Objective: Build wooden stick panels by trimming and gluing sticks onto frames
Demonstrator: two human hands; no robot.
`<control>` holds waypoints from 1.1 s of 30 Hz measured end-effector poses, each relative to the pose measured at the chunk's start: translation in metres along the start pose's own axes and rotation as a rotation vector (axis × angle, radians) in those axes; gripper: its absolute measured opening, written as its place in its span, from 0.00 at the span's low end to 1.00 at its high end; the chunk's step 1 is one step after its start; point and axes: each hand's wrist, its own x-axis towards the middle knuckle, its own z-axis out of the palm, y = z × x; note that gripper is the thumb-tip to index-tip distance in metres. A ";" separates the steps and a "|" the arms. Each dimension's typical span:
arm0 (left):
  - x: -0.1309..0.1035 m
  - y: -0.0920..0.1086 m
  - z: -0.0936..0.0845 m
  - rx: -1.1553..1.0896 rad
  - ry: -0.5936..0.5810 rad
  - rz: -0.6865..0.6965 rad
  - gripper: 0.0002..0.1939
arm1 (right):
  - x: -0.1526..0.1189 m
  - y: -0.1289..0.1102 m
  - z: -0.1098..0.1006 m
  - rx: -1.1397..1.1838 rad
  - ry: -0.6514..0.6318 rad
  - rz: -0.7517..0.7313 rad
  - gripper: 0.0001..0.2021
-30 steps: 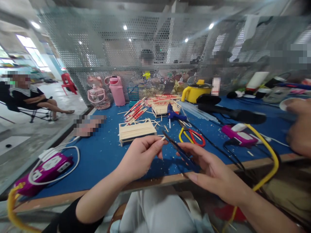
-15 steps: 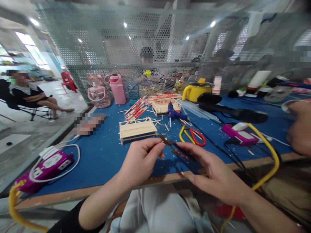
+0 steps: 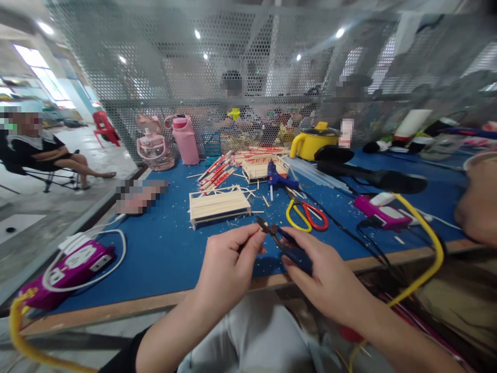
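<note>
My right hand is wrapped round the dark handles of a pair of pliers or cutters. The tool's jaws point left, up against the fingertips of my left hand. That hand pinches something small and pale, mostly hidden by the fingers. Just beyond it stands a small model bed-like frame of wooden sticks. A second stick model sits farther back, with a blue glue gun in front of it. Red-and-yellow-handled scissors lie beyond my right hand.
Wooden sticks in red-marked wrappers lie at the back, near clear glue sticks and a yellow pot. Purple power strips flank the blue table. Pink bottles stand by the mesh screen. Another person's hand shows at right.
My right hand has closed round the tool's handles, bringing them together. The jaws sit at my left fingertips, which still pinch the small piece. The view has shifted slightly.
</note>
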 end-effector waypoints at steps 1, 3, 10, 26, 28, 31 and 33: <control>-0.001 0.000 0.001 0.032 0.016 0.017 0.14 | 0.001 0.000 0.000 0.002 -0.013 -0.001 0.23; -0.002 0.000 0.001 0.087 0.034 0.053 0.13 | 0.001 0.001 -0.001 0.021 -0.047 -0.003 0.24; -0.003 0.003 -0.004 0.079 -0.027 0.077 0.15 | -0.004 0.006 -0.011 0.115 -0.167 -0.023 0.30; -0.003 -0.003 0.003 0.264 0.133 0.208 0.11 | 0.008 0.007 -0.004 -0.030 -0.080 -0.085 0.14; -0.003 -0.005 0.004 0.271 0.132 0.190 0.11 | 0.011 0.010 -0.004 -0.034 -0.094 -0.087 0.15; -0.003 -0.008 0.007 0.251 0.139 0.169 0.12 | 0.014 0.012 -0.003 -0.046 -0.103 -0.075 0.17; -0.002 -0.011 0.008 0.236 0.122 0.151 0.13 | 0.015 0.012 -0.003 -0.047 -0.135 -0.060 0.16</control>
